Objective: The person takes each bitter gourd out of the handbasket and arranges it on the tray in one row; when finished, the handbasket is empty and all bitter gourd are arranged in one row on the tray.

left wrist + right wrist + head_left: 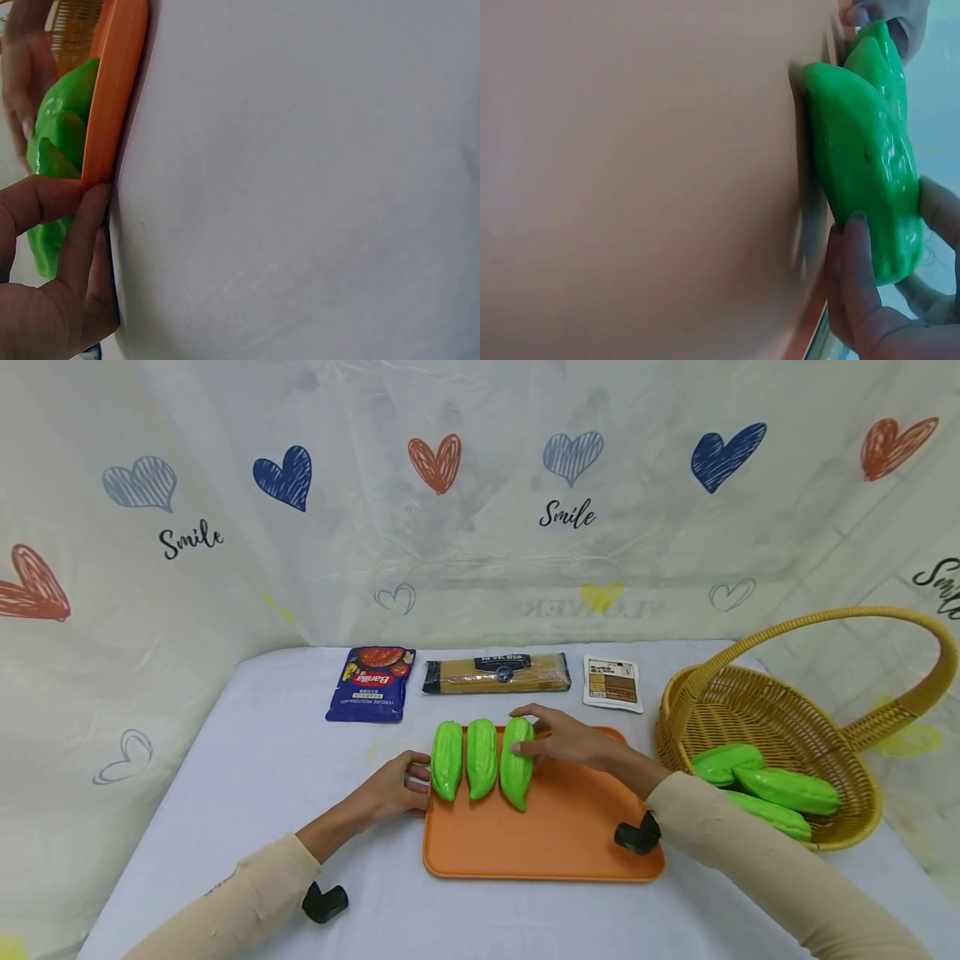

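Observation:
Three bright green bitter melons lie in a row at the left end of an orange tray point(570, 835): a left one point(447, 760), a middle one point(482, 758) and a right one point(516, 768). My left hand point(392, 787) pinches the tray's left rim point(112, 97) between thumb and fingers, as the left wrist view shows. With its thumb and fingers on either side, my right hand point(570, 739) holds the far end of the right bitter melon point(870, 165). That melon's tip points toward me, low over the tray or touching it.
A wicker basket point(862, 777) with a tall handle stands at the right, holding several more bitter melons point(787, 789). Behind the tray lie a blue Barilla pouch point(371, 685), a pack of spaghetti point(497, 674) and a small white-and-brown packet point(612, 683). A white curtain point(495, 552) hangs behind.

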The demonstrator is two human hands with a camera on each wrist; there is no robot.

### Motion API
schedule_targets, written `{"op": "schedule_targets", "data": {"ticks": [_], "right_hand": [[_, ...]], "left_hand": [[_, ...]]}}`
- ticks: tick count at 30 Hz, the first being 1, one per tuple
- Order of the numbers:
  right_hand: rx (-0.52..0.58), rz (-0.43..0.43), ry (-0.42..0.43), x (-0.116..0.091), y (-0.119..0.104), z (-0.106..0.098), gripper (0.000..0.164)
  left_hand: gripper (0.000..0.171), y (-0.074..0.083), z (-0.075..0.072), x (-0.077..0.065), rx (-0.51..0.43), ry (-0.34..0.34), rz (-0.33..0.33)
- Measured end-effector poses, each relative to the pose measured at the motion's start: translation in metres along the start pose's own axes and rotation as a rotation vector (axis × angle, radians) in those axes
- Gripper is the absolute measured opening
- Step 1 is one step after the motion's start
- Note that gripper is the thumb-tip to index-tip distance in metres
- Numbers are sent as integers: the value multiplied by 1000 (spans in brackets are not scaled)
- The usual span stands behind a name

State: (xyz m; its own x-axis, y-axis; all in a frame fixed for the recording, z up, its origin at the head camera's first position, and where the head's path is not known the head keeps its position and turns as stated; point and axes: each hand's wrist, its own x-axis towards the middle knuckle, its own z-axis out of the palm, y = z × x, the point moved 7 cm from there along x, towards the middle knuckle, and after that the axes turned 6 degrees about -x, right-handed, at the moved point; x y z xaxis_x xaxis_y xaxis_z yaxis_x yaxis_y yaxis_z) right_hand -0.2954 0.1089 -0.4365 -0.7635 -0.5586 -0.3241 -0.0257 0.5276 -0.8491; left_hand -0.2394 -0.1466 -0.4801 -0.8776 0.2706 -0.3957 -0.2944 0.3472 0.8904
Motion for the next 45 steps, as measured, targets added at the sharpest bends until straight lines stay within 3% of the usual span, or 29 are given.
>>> {"op": "schedule_targets", "data": {"ticks": [9, 22, 34, 39, 45], "right_hand": [[-42, 9, 101, 6, -3, 0, 64], [-69, 24, 79, 9, -1, 2, 65], [-95, 61, 79, 1, -1, -2, 78], [-67, 25, 139, -6, -3, -11, 74], [-55, -26, 144, -16, -7, -22, 68]], "left_hand": [[73, -1, 2, 2, -14, 15, -10], [74, 3, 0, -2, 20, -3, 21], [73, 1, 0, 0, 19, 17, -4], [72, 0, 1, 0, 27, 18, -7], [73, 0, 1, 0, 18, 19, -6]]}}
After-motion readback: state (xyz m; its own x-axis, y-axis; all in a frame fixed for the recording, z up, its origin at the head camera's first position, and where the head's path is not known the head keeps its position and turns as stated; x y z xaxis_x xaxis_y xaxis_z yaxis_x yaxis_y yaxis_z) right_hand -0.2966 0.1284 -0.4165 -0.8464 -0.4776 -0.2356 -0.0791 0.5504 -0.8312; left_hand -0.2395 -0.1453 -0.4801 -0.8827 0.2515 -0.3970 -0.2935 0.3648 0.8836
